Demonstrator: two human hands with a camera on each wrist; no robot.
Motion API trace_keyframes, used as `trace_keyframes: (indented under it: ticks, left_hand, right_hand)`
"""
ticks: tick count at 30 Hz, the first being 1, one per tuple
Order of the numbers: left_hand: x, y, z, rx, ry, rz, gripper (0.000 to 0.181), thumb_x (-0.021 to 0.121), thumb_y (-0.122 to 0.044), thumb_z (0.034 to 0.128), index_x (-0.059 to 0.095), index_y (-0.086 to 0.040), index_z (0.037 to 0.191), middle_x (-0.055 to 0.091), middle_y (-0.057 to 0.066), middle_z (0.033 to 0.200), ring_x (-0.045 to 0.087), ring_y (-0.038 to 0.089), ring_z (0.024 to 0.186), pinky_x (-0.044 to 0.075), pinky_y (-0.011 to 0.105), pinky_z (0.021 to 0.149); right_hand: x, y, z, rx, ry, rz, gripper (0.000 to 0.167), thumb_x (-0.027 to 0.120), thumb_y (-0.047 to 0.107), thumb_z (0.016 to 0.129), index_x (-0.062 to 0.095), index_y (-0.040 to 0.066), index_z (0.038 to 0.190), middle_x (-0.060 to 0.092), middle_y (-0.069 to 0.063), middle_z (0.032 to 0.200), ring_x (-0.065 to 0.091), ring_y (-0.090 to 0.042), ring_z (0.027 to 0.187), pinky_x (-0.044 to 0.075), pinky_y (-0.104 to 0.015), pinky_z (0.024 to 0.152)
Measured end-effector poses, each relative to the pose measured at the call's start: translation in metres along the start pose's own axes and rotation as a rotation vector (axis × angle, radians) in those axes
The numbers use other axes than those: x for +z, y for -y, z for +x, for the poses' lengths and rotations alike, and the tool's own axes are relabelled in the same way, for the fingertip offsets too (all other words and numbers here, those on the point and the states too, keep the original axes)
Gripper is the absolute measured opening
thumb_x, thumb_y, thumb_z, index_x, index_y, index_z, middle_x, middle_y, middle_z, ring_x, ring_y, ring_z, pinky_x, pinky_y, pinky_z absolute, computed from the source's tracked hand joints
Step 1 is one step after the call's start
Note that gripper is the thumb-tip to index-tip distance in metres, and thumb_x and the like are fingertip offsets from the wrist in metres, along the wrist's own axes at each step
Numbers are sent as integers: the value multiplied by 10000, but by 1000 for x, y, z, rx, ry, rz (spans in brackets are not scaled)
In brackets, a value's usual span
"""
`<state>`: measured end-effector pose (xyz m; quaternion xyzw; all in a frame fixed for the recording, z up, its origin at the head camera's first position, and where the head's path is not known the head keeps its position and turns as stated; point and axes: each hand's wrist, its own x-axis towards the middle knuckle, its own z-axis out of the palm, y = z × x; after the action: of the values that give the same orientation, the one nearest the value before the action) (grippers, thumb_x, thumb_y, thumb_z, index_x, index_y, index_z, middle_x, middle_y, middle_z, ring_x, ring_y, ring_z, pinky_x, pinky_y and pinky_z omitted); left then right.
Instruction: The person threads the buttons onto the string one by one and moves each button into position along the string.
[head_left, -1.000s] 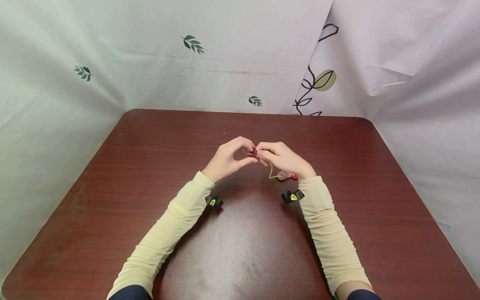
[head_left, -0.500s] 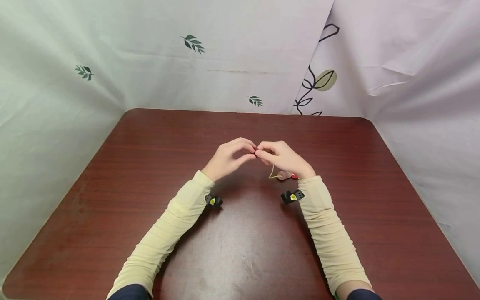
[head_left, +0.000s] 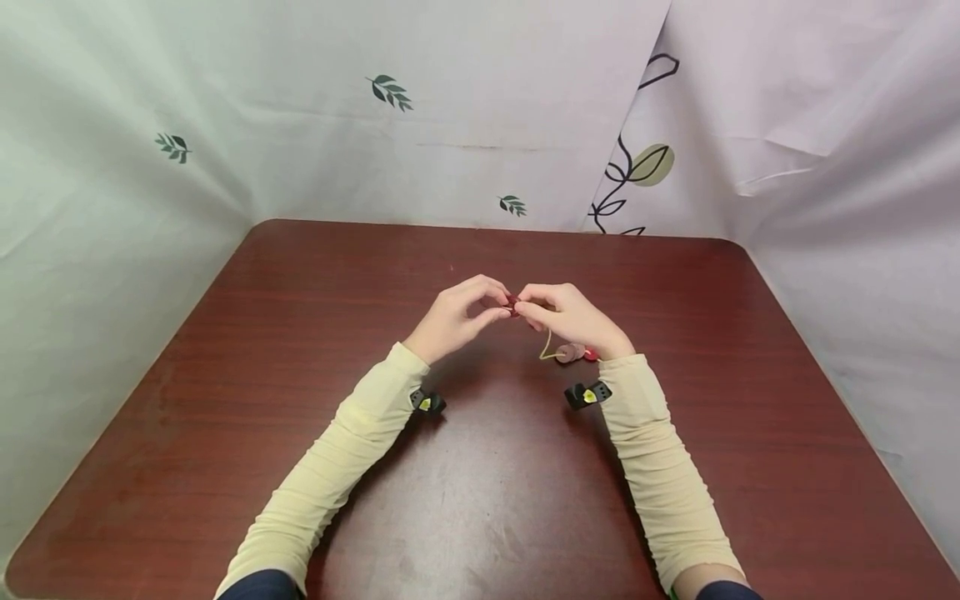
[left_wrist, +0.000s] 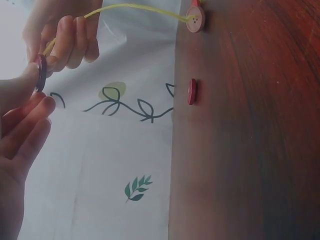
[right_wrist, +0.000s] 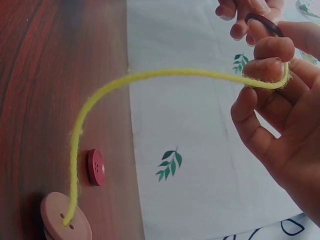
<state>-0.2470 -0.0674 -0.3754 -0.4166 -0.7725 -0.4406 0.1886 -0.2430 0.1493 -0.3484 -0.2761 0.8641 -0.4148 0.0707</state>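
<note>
My left hand (head_left: pixel 459 317) pinches a dark red button (left_wrist: pixel 41 73) edge-on between thumb and fingers. Against it, the fingertips of my right hand (head_left: pixel 570 321) meet the button, and yellow yarn (right_wrist: pixel 170 73) runs through their curl. Whether the yarn passes through a hole of this button is hidden by the fingers. The yarn arcs down to a pale pink button (right_wrist: pixel 62 217) on the table, where it enters a hole. Beside that pale pink one, at the right wrist, sits a red piece (head_left: pixel 590 354). A separate red button (right_wrist: pixel 96 167) stands on the table, visible in both wrist views.
The dark reddish-brown table (head_left: pixel 480 467) extends all round the hands. White cloth (head_left: pixel 465 108) with leaf prints hangs behind it and at both sides. Black wrist devices (head_left: pixel 587 394) sit at the inner side of both sleeves.
The dark red button was plainer between the hands a second ago, with a short yarn end poking out leftward; fingers then closed over it. The right hand has since shifted slightly right.
</note>
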Motion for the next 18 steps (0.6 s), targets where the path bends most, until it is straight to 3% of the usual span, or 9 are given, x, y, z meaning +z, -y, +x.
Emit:
trace_keyframes:
  ticks: [8, 18]
  left_hand:
    - [1, -1, -1, 14, 11, 20, 127, 737, -47, 827, 650, -47, 919, 668, 74, 972, 627, 147, 883, 536, 295, 809]
    - [-2, -3, -1, 16, 17, 36, 117, 718, -67, 852, 647, -44, 942, 654, 75, 984, 618, 148, 875, 540, 296, 816]
  right_hand:
    - [1, 1, 1, 52, 16, -4, 118, 556, 132, 978, 616, 60, 906, 478, -12, 653, 376, -97, 542, 286, -230, 526]
    - [-1, 1, -1, -19, -53, -28, 128, 590, 207, 967, 647, 113, 902, 537, -72, 663, 480, -147, 602, 364, -233, 573]
